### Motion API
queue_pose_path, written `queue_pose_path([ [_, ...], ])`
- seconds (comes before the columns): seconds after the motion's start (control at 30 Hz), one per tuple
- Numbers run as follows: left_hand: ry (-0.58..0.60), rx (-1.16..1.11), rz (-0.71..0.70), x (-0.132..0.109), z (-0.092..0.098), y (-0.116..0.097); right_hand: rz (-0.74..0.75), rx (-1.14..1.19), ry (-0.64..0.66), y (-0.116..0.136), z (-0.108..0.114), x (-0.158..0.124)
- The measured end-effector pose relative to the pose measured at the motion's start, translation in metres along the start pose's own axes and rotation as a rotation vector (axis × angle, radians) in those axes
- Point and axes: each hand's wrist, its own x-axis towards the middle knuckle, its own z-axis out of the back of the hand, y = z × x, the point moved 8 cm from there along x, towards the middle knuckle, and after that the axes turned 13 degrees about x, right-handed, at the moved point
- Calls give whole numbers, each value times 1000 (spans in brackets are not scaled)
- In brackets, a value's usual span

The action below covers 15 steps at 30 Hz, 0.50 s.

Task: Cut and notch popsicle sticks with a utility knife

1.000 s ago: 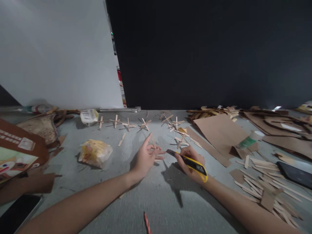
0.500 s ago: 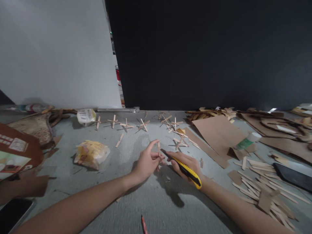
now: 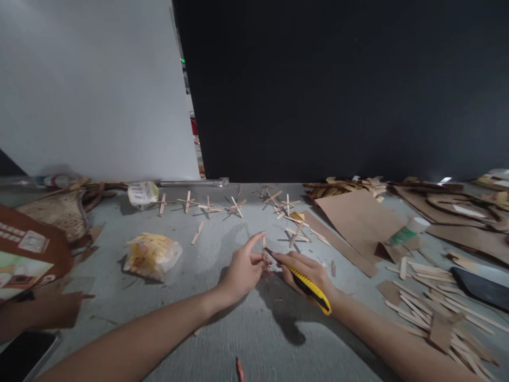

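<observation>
My left hand (image 3: 244, 270) grips a short wooden craft stick (image 3: 263, 241) that stands upright between its fingers, with the index finger stretched along the top. In my right hand (image 3: 308, 268) is a yellow and black utility knife (image 3: 308, 284). Its dark tip meets the stick, or comes very close to it. Beyond my hands, several crossed craft-stick pieces (image 3: 237, 206) stand in a row on the grey surface (image 3: 214, 339). One loose stick (image 3: 198, 233) lies nearer to me, left of my left hand.
Loose craft sticks (image 3: 417, 313) and a black phone (image 3: 483, 286) lie on the right, by a green and white bottle (image 3: 409, 231) and cardboard sheets (image 3: 358, 212). On the left are a plastic bag (image 3: 153, 254) and another phone (image 3: 27, 355). A red pencil-like tool (image 3: 239, 370) lies in front.
The knife tip has come closer to the stick in my left hand. The whole view has shifted slightly, so things appear a little lower and further right.
</observation>
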Motion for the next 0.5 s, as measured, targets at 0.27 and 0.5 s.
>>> queue_pose_path([
  [0.27,-14,8,-25,-3,-2,-7,94,-115,147,13,-7,-3],
  [0.5,-35,-18,-22,-3,-3,-6,17,-5,131,16,-3,-1],
])
